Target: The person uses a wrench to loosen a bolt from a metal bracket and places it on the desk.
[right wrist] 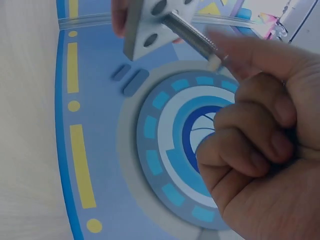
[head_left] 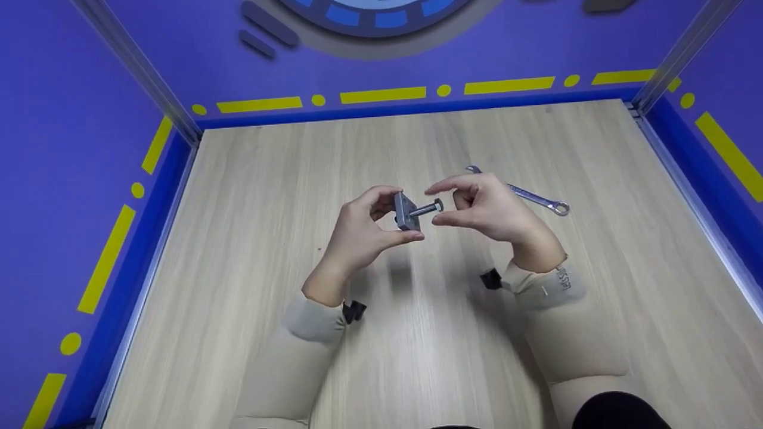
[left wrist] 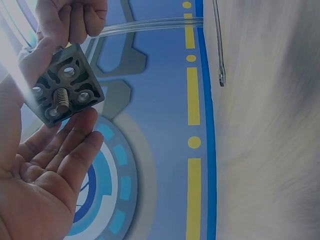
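My left hand (head_left: 360,229) grips a square grey plate (head_left: 403,213) by its edges, thumb below and fingers above. Holes near the corners and a ribbed face of the plate (left wrist: 82,95) show in the left wrist view. A bolt (head_left: 426,209) passes through its middle; the threaded end (left wrist: 61,102) pokes out of the ribbed face. Around the bolt's head, my right hand (head_left: 486,208) has its thumb and index finger spread apart, with the other fingers curled in. In the right wrist view the index finger (right wrist: 240,50) is blurred near the bolt head.
A combination wrench (head_left: 536,199) lies on the wooden table (head_left: 268,196), partly hidden behind the right hand. Blue-purple panels with yellow marks stand at the back and both sides, joined by metal posts (head_left: 137,65).
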`<action>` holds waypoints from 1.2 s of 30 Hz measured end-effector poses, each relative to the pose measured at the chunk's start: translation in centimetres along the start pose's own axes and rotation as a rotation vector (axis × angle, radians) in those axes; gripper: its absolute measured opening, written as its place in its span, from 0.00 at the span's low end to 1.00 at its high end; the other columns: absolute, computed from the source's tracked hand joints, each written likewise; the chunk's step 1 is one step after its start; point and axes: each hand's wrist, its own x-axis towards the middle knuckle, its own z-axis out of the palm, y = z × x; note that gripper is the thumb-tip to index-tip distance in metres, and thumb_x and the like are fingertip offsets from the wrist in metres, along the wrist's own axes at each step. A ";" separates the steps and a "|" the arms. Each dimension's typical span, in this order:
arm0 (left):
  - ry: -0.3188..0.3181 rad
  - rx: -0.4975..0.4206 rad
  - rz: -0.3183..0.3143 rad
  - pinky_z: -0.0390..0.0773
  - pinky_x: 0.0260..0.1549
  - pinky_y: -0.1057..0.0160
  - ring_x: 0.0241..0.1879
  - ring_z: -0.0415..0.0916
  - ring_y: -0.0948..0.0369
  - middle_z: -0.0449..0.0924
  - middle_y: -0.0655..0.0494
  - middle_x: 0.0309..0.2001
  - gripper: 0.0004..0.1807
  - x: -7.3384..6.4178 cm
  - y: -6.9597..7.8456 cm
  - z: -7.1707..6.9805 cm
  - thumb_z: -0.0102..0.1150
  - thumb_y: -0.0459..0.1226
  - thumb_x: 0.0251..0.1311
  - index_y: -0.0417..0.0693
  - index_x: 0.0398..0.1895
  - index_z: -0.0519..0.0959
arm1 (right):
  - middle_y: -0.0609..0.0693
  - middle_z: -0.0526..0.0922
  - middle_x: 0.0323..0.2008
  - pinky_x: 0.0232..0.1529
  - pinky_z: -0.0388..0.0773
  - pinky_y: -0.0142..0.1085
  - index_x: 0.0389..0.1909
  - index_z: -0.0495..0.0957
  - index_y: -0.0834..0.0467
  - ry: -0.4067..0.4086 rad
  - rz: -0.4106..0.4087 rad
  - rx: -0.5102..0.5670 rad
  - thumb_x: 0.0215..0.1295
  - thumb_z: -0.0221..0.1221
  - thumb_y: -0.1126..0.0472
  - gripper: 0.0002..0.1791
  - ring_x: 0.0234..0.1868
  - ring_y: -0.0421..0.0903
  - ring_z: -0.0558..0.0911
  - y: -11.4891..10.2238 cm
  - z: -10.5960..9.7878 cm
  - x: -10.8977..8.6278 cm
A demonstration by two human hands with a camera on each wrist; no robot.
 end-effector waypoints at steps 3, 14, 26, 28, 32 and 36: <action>0.001 -0.005 0.001 0.86 0.72 0.67 0.58 0.89 0.62 0.91 0.57 0.54 0.42 0.0 -0.1 0.2 0.94 0.42 0.49 0.45 0.68 0.83 | 0.41 0.69 0.19 0.25 0.61 0.29 0.49 0.94 0.58 0.050 0.095 -0.051 0.77 0.74 0.54 0.12 0.23 0.39 0.65 0.0 0.0 0.1; -0.005 -0.003 -0.016 0.86 0.72 0.67 0.59 0.90 0.59 0.91 0.54 0.56 0.44 0.1 0.2 0.3 0.95 0.41 0.48 0.42 0.68 0.82 | 0.38 0.65 0.15 0.20 0.52 0.29 0.26 0.86 0.58 -0.016 0.204 -0.119 0.85 0.64 0.43 0.28 0.18 0.36 0.60 -0.4 0.5 0.3; 0.010 -0.002 -0.017 0.85 0.73 0.67 0.58 0.90 0.61 0.92 0.57 0.54 0.43 -0.1 0.1 0.0 0.95 0.42 0.47 0.42 0.67 0.83 | 0.37 0.64 0.15 0.17 0.52 0.26 0.51 0.91 0.62 -0.013 0.132 0.006 0.70 0.77 0.63 0.12 0.16 0.33 0.60 -0.6 0.2 -0.1; 0.014 -0.009 -0.022 0.86 0.72 0.67 0.58 0.89 0.61 0.92 0.57 0.54 0.43 -0.1 0.1 0.0 0.95 0.41 0.47 0.42 0.67 0.83 | 0.38 0.63 0.15 0.17 0.52 0.25 0.52 0.90 0.62 -0.020 0.119 0.019 0.69 0.76 0.67 0.13 0.16 0.33 0.60 -0.6 0.2 -0.1; 0.015 -0.040 -0.028 0.87 0.72 0.65 0.58 0.90 0.60 0.91 0.55 0.55 0.44 -0.2 0.1 0.0 0.95 0.40 0.47 0.40 0.68 0.82 | 0.38 0.63 0.15 0.18 0.53 0.25 0.50 0.90 0.61 -0.020 0.087 0.036 0.68 0.73 0.72 0.12 0.16 0.34 0.60 -0.4 0.3 -0.1; 0.012 -0.052 -0.030 0.87 0.73 0.62 0.60 0.90 0.59 0.91 0.54 0.56 0.44 -0.2 0.2 0.0 0.95 0.40 0.48 0.41 0.68 0.82 | 0.38 0.63 0.15 0.19 0.54 0.25 0.52 0.90 0.61 -0.021 0.055 0.037 0.67 0.73 0.73 0.14 0.17 0.33 0.61 -0.5 0.3 -0.2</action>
